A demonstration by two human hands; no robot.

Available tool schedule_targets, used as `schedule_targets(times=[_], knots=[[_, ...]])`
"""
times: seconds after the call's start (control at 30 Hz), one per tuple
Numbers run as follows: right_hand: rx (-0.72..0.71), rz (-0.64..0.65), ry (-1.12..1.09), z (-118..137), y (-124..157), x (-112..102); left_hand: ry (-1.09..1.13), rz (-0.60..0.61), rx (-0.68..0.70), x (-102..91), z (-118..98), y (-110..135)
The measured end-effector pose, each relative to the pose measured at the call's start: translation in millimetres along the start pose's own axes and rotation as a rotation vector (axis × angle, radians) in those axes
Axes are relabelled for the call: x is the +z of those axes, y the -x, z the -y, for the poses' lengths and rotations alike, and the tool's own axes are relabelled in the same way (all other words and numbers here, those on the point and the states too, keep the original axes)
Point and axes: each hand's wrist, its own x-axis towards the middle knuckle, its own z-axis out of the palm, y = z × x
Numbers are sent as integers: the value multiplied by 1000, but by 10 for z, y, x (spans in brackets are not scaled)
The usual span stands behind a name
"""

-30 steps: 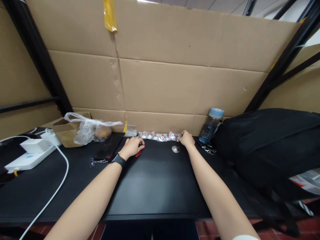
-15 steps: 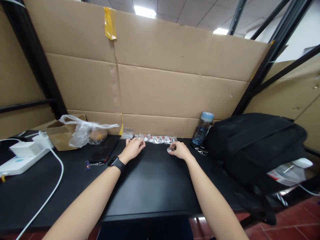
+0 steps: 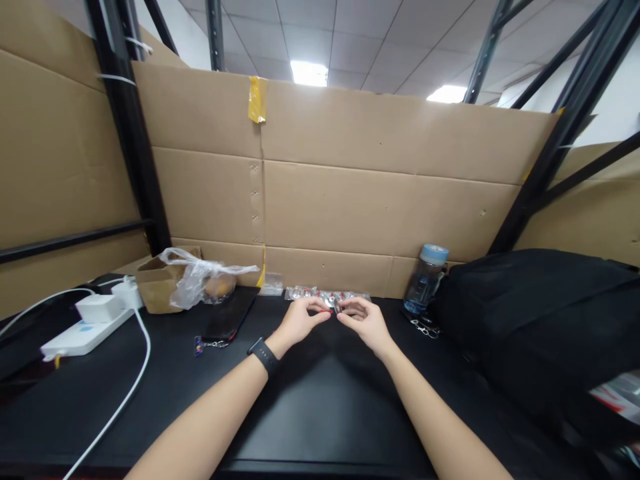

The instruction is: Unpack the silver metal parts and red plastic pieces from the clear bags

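Two pinches mid-frame — left hand (image 3: 299, 322) on a red piece (image 3: 326, 311), right hand (image 3: 367, 325) on a silvery disc (image 3: 337, 306); clear packets (image 3: 303, 293) behind hold metallic rounds (image 3: 331, 301).

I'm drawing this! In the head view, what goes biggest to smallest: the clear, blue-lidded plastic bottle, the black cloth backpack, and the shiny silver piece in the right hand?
1. Backpack
2. Bottle
3. Silver piece, partly hidden by fingers

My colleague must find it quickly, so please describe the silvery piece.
Before the cardboard wall, find the bare-wristed right hand. It holds the silvery piece. Unlike the clear packets lying along the wall's foot, this piece is in a hand.
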Motion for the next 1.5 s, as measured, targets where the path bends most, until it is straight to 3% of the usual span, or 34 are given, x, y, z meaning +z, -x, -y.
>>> schedule_targets(times=[0.1,0.4,0.8,1.0,1.27,1.5], knots=[[-10,19,-111,14,31,102,55,-14,10,59,-53,10],[27,56,-207,-5,61,156,-230,-173,64,97,-98,69],[55,28,-260,-12,79,211,-568,-203,143,109,-254,150],[62,22,-263,-24,74,215,-570,-184,183,95,-246,151],[80,25,-287,-5,71,197,-468,-186,94,152,-200,133],[61,29,-172,-55,45,169,-465,-166,98,123,-162,118]])
